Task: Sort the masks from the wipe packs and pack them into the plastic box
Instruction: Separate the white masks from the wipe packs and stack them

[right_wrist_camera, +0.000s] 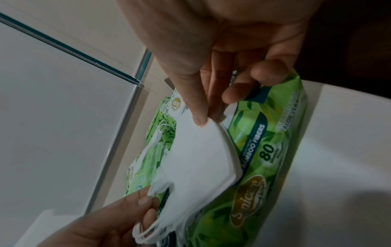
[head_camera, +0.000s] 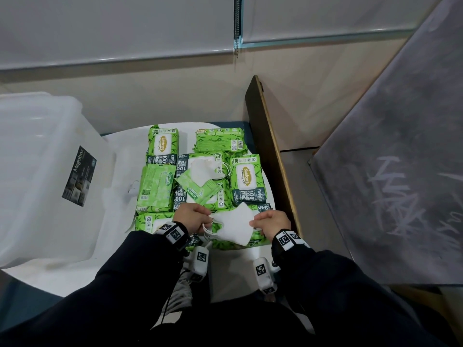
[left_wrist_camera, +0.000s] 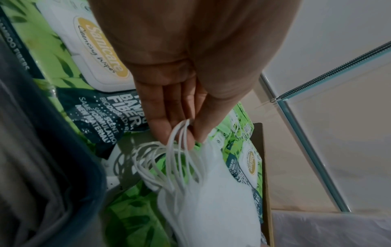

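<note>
Two hands share one load: the left hand [head_camera: 194, 217] pinches the ear loops [left_wrist_camera: 180, 150] of a small stack of white masks [head_camera: 234, 225], thumb against curled fingers, while the right hand [head_camera: 271, 220] pinches the stack's opposite edge between thumb and forefinger — its other fingers [right_wrist_camera: 268, 70] hang loosely curled and grip nothing. The stack hangs just above the green wipe packs [head_camera: 246, 180] at the near edge of the white table [head_camera: 120, 156]; the wrist views show several layers of mask, their edges not quite flush.

The step in hand looks like squaring the stack before it goes to the plastic box [head_camera: 37, 159], which stands to the left of the wipe packs. To do it well, I would keep the loops gathered in the left pinch so none snags a pack corner; let the right fingers tap the edges level rather than squeeze, since the folded fabric creases easily; lift clear of the packs before swinging left.

One more mask [head_camera: 203, 170] lies on the packs beyond the held stack, beside a slim green sachet [head_camera: 190, 187] — it would be worth collecting before the trip to the box; what the box already holds cannot be made out through its cloudy wall.
</note>
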{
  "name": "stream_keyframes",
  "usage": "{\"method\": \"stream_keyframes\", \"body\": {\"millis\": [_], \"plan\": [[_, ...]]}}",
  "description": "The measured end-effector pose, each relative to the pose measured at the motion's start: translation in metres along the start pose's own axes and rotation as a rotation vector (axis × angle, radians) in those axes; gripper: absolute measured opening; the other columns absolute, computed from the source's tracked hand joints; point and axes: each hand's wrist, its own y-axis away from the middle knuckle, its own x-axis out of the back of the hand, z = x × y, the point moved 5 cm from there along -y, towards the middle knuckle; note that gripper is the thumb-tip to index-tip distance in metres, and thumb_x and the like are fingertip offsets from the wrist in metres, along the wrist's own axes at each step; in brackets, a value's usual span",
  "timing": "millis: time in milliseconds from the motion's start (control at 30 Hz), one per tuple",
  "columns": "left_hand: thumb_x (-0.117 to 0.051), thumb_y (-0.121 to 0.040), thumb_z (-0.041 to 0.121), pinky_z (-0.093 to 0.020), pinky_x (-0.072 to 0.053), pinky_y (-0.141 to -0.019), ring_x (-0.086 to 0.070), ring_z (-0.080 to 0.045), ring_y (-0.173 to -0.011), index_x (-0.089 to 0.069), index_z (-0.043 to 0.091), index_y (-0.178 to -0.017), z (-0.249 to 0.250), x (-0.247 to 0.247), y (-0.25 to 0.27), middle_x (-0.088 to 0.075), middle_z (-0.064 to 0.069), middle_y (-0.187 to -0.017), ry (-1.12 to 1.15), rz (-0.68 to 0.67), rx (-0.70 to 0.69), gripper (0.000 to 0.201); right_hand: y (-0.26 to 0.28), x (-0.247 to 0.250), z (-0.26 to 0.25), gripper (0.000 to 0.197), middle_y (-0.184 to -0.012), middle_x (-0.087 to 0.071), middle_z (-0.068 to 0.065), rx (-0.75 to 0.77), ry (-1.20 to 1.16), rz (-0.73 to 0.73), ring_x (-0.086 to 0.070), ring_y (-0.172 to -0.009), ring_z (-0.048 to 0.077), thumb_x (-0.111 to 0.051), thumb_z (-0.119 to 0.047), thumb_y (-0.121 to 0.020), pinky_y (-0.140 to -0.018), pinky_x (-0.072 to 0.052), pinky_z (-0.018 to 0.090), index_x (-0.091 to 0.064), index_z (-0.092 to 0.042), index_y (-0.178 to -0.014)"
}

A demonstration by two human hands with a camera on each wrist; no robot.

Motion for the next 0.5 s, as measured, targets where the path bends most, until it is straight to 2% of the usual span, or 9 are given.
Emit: {"method": "stream_keyframes", "body": {"millis": [100,167,200,267,333,400,500], "plan": [[-0.074,-0.073,-0.011,-0.059,-0.062,-0.075,-0.074,-0.040,-0.072,-0.074,0.002,-0.087,-0.001,0.001,0.002,-0.075,-0.024,-0.077,-0.031,-0.012,0.010,0.018,0.000,0.000,0.000,0.018,-0.078,-0.077,-0.001,0.010,0.013,0.001,-0.067,-0.067,0.014,-0.092,-0.016,-0.070,-0.078,-0.061,0.033,-0.076,-0.018,-0.079],[-0.082,-0.069,-0.003,-0.051,-0.064,-0.076,-0.075,-0.040,-0.078,-0.076,0.010,-0.082,0.000,0.002,0.001,-0.076,-0.014,-0.075,-0.112,0.005,-0.016,0.019,0.000,0.000,-0.001,0.019,-0.080,-0.077,-0.001,0.014,0.028,0.001,-0.066,-0.068,0.014,-0.092,-0.017,-0.070,-0.078,-0.060,0.032,-0.076,-0.018,-0.079],[-0.086,-0.068,0.004,-0.042,-0.064,-0.075,-0.075,-0.032,-0.079,-0.077,0.016,-0.080,0.003,0.003,0.000,-0.077,-0.006,-0.075,-0.194,0.023,-0.053,0.020,0.000,0.001,-0.001,0.019,-0.081,-0.077,-0.002,0.017,0.031,0.003,-0.067,-0.070,0.014,-0.092,-0.018,-0.070,-0.077,-0.060,0.031,-0.076,-0.018,-0.079],[-0.090,-0.068,0.018,-0.027,-0.054,-0.071,-0.069,-0.011,-0.079,-0.075,0.023,-0.082,0.015,0.002,0.002,-0.072,0.009,-0.080,-0.376,0.065,-0.164,0.022,0.001,0.002,-0.003,0.021,-0.079,-0.076,-0.003,0.034,0.037,0.018,-0.068,-0.073,0.014,-0.093,-0.020,-0.069,-0.070,-0.056,0.026,-0.075,-0.017,-0.080],[-0.088,-0.070,0.021,-0.025,-0.052,-0.069,-0.065,-0.003,-0.076,-0.072,0.027,-0.082,0.029,-0.006,0.006,-0.069,0.014,-0.080,-0.463,0.064,-0.275,0.021,0.003,0.003,-0.006,0.021,-0.077,-0.074,-0.003,0.077,0.046,0.054,-0.068,-0.071,0.012,-0.092,-0.020,-0.071,-0.060,-0.049,0.021,-0.074,-0.016,-0.081],[-0.085,-0.070,0.018,-0.028,-0.057,-0.072,-0.067,-0.007,-0.073,-0.072,0.028,-0.081,0.039,-0.024,0.008,-0.070,0.012,-0.074,-0.502,-0.029,-0.345,0.019,0.004,0.000,-0.009,0.019,-0.076,-0.073,-0.003,0.121,0.069,0.069,-0.068,-0.071,0.013,-0.090,-0.020,-0.073,-0.060,-0.047,0.020,-0.073,-0.017,-0.080],[-0.079,-0.074,0.018,-0.030,-0.056,-0.075,-0.066,-0.010,-0.079,-0.071,0.029,-0.090,0.048,-0.058,0.013,-0.070,0.012,-0.081,-0.721,-0.224,-0.431,0.021,0.005,-0.011,-0.011,0.016,-0.078,-0.074,-0.005,0.147,0.121,0.028,-0.070,-0.076,0.014,-0.088,-0.019,-0.072,-0.072,-0.054,0.024,-0.073,-0.021,-0.077]]}}
